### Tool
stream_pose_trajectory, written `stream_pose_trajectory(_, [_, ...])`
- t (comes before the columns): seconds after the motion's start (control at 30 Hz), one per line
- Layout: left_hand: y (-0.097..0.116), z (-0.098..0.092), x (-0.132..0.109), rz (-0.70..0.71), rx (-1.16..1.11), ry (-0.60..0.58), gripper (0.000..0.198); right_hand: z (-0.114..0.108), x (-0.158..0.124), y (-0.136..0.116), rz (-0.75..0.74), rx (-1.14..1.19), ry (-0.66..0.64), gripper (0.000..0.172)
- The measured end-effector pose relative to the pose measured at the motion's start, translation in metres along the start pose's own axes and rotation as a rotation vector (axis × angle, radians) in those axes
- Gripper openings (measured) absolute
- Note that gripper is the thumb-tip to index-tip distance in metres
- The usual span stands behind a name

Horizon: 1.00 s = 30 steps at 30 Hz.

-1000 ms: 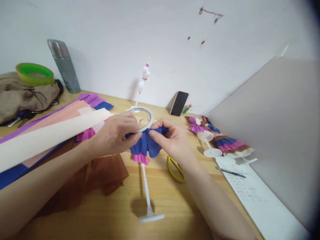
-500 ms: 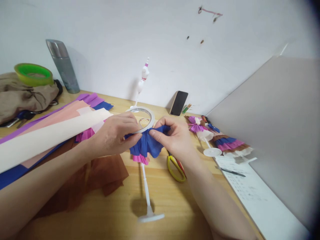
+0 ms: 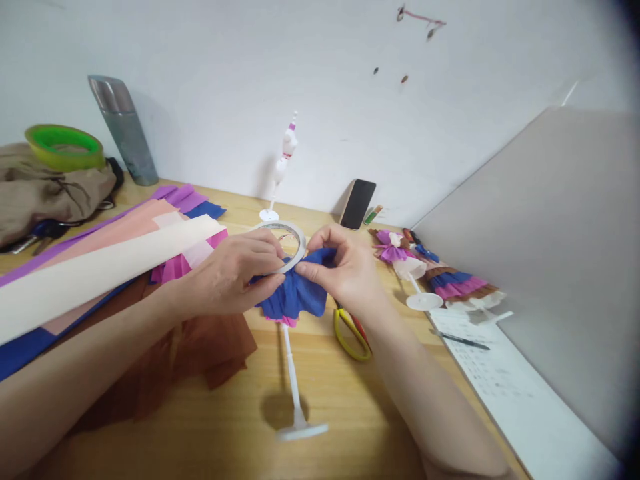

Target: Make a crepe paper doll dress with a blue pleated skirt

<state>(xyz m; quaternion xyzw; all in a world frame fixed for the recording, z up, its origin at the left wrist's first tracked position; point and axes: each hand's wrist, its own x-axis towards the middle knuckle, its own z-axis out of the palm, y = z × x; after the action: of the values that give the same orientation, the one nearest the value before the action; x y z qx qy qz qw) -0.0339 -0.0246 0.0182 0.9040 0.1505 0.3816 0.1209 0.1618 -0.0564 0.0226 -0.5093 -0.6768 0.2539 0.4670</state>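
My left hand [image 3: 235, 267] is closed around a roll of white tape [image 3: 299, 245] and touches the gathered blue crepe paper [image 3: 295, 297] below it. The fingers and thumb of my right hand [image 3: 345, 267] pinch the right part of that paper. Both hands meet at the top of the blue ruffle, which hangs round a small white doll stand [image 3: 293, 373]. A thin edge of pink paper [image 3: 287, 322] shows under the blue. The stand's round base is tilted towards me; its upper part is hidden by my hands and the tape.
Yellow-and-red-handled scissors [image 3: 353, 337] lie below my right hand. Crepe paper strips [image 3: 100, 267] and brown sheets [image 3: 220, 347] spread at left. A white mannequin [image 3: 287, 150], a phone [image 3: 359, 205] and a bottle [image 3: 125, 133] stand at the back. Dressed figures [image 3: 460, 283] lie right, by a written sheet [image 3: 500, 373].
The blue ruffle now covers more of the pink paper beneath it. Both hands keep their grip, and the tape roll has shifted slightly left.
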Motion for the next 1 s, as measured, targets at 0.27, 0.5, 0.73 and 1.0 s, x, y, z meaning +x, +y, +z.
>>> stream_pose_trajectory(0.27, [-0.002,-0.006,-0.001,-0.031,-0.133,-0.158,0.026,-0.003,0.003,0.007,-0.008,0.138,-0.311,0.013])
stream_pose_trajectory(0.5, [-0.003,-0.008,-0.003,-0.214,-0.404,-0.148,0.017,-0.001,0.002,0.003,0.049,0.224,-0.317,0.014])
stream_pose_trajectory(0.73, [-0.006,-0.01,-0.006,-0.222,-0.504,-0.133,0.027,0.001,0.0,0.0,0.046,0.187,-0.246,0.013])
stream_pose_trajectory(1.0, [0.007,-0.005,-0.002,-0.159,0.126,0.186,0.017,0.009,-0.007,-0.002,-0.148,-0.127,-0.016,0.015])
